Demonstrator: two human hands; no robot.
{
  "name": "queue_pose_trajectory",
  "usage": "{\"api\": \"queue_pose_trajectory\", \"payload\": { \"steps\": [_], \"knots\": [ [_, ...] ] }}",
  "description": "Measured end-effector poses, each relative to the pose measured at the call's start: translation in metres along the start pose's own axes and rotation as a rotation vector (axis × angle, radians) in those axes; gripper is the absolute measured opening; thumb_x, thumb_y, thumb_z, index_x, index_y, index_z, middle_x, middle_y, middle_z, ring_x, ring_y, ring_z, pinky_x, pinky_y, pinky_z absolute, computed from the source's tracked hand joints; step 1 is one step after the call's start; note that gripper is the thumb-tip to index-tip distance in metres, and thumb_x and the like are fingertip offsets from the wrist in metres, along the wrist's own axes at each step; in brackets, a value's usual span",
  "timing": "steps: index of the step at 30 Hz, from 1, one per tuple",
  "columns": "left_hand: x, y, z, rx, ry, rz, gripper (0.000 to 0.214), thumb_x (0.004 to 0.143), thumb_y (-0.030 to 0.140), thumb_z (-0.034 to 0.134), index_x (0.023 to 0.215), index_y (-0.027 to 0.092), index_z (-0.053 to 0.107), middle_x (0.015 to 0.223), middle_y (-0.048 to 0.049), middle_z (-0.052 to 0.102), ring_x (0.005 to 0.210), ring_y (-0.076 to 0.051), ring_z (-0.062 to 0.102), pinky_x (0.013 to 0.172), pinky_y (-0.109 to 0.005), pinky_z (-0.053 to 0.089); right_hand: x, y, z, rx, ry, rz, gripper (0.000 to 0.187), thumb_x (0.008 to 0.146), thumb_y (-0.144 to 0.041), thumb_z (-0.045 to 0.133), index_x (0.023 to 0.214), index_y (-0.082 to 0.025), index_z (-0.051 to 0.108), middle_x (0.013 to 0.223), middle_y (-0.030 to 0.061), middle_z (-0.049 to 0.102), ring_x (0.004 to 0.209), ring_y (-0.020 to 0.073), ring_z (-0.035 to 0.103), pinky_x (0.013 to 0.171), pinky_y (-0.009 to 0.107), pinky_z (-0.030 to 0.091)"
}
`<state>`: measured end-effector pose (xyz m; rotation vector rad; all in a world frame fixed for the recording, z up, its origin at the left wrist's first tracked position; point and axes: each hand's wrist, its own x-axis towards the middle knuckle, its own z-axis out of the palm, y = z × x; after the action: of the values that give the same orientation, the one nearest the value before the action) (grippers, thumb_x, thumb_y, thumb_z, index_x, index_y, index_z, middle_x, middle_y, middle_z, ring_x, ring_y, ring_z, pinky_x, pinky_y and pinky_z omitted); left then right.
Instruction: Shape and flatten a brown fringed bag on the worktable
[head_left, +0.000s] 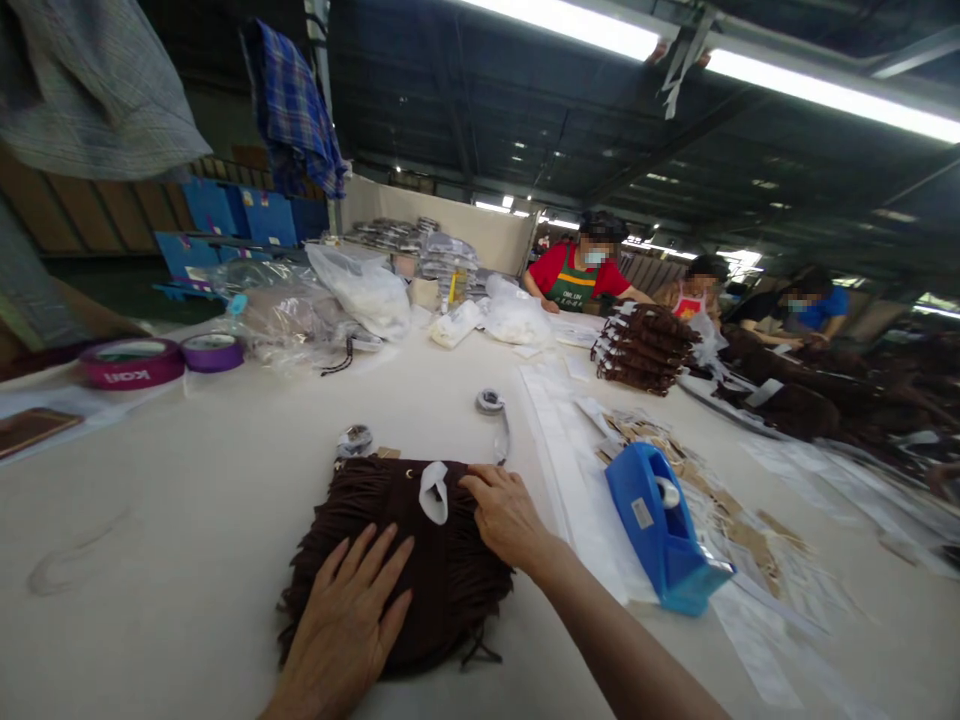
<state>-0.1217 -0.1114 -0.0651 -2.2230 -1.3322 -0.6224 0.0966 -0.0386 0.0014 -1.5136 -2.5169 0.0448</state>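
Note:
A dark brown fringed bag [431, 570] lies flat on the pale table, with a white wrapped piece [433, 492] at its top middle. My left hand [349, 610] rests palm down across its left half, fingers spread. At the upper right corner of the bag, my right hand [506, 510] grips the edge with bent fingers; its thumb is hard to make out. Just above the bag are a wrapped ring [355, 440] on the left and a wrapped strap end [490, 402] on the right.
A blue tape dispenser [664, 530] stands to the right, beside white sheets [570, 470] and scattered tags [742, 530]. Tape rolls [131, 364] and plastic bags [360, 290] lie at left. Stacked brown goods [645, 345] stand farther back, near co-workers [577, 275].

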Motion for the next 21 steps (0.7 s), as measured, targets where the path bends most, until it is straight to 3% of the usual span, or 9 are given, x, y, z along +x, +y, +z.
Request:
{"api": "queue_pose_trajectory", "payload": {
  "steps": [2,4,7,9,11,14,18,21],
  "knots": [
    [0.000,0.000,0.000,0.005,0.007,0.001,0.047,0.081,0.042,0.046,0.124,0.025,0.048,0.126,-0.0029,0.054,0.116,-0.023,0.047,0.097,-0.038,0.028,0.007,-0.002,0.008,0.035,0.000,-0.020,0.030,0.079,-0.009,0.043,0.103,-0.021,0.057,0.118,0.0037,0.054,0.108,0.0196,0.044,0.086,0.034,0.034],
    [0.000,0.000,-0.001,0.010,0.015,0.007,0.046,0.081,0.041,0.046,0.124,0.025,0.048,0.125,-0.0028,0.055,0.115,-0.023,0.047,0.097,-0.038,0.028,0.006,0.003,0.011,0.029,-0.012,0.046,0.026,0.079,-0.005,0.041,0.091,-0.017,0.060,0.110,0.0083,0.057,0.103,0.0221,0.047,0.083,0.036,0.036],
    [0.000,0.002,-0.003,0.004,-0.008,0.002,0.047,0.082,0.041,0.046,0.126,0.024,0.046,0.128,-0.0027,0.052,0.117,-0.023,0.046,0.098,-0.039,0.028,-0.013,0.007,0.000,0.016,0.019,0.155,0.024,0.078,-0.004,0.040,0.087,-0.013,0.061,0.108,0.0141,0.056,0.102,0.0241,0.048,0.084,0.039,0.037],
    [0.000,0.002,-0.003,-0.004,-0.037,-0.017,0.048,0.082,0.042,0.045,0.128,0.025,0.045,0.130,-0.0028,0.050,0.118,-0.024,0.044,0.098,-0.040,0.029,-0.034,-0.003,-0.011,0.110,0.028,0.089,0.020,0.081,-0.011,0.045,0.095,-0.016,0.060,0.114,0.0110,0.054,0.106,0.0212,0.046,0.089,0.036,0.036],
    [0.001,0.002,-0.004,-0.010,-0.060,-0.030,0.048,0.083,0.043,0.044,0.128,0.026,0.044,0.131,-0.0028,0.050,0.119,-0.025,0.043,0.098,-0.041,0.029,-0.055,-0.020,-0.015,0.255,0.017,-0.072,0.024,0.081,-0.024,0.054,0.104,-0.022,0.056,0.118,0.0058,0.052,0.109,0.0190,0.045,0.092,0.033,0.036],
    [0.001,0.003,-0.005,-0.014,-0.084,-0.027,0.048,0.084,0.043,0.044,0.129,0.025,0.043,0.131,-0.0028,0.049,0.120,-0.025,0.043,0.097,-0.041,0.030,-0.076,-0.037,-0.003,0.291,0.058,-0.242,0.036,0.078,-0.027,0.058,0.113,-0.023,0.052,0.118,0.0070,0.053,0.112,0.0227,0.045,0.094,0.038,0.037],
    [0.001,0.003,-0.008,-0.009,-0.111,-0.024,0.048,0.085,0.040,0.044,0.131,0.025,0.039,0.134,-0.0028,0.046,0.122,-0.024,0.041,0.099,-0.041,0.030,-0.088,-0.018,0.028,0.161,0.266,-0.354,0.038,0.077,-0.004,0.040,0.110,-0.019,0.053,0.111,0.0106,0.059,0.109,0.0230,0.050,0.089,0.039,0.045],
    [0.000,0.004,-0.010,-0.003,-0.110,-0.025,0.049,0.086,0.039,0.044,0.132,0.025,0.038,0.134,-0.0036,0.046,0.122,-0.025,0.040,0.098,-0.042,0.030,-0.100,0.008,0.042,0.198,0.295,-0.313,0.040,0.072,-0.002,0.037,0.104,-0.021,0.053,0.104,0.0087,0.060,0.101,0.0202,0.056,0.084,0.033,0.051]
  ]
}}
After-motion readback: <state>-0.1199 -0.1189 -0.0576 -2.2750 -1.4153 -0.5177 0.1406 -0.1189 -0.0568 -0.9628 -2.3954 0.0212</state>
